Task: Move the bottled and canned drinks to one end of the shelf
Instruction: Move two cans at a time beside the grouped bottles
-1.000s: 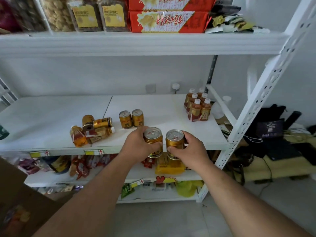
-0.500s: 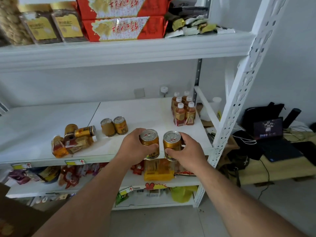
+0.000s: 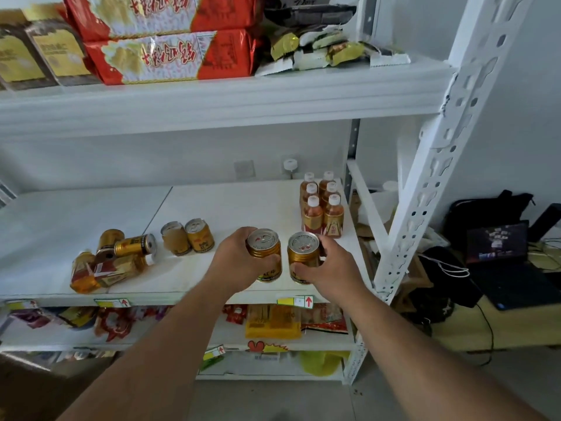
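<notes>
Hands: left hand [image 3: 239, 262] grips gold can [image 3: 263, 253], right hand [image 3: 329, 267] grips second can [image 3: 303, 256] | above shelf [image 3: 243, 205] front, near bottles [image 3: 321, 208] | rigid, smooth, likely slippery; hold the sidewall.

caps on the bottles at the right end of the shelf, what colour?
White caps on amber-filled bottles with gold and red labels; head view.

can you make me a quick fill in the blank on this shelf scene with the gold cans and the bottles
1. Each hand holds one gold ____: left hand, right hand.
2. The upright tea bottles number ____.
3. The tea bottles stand at the shelf's ____ end.
4. The two standing cans have ____ grip on them.

Missing words: can; six; right; no
</notes>
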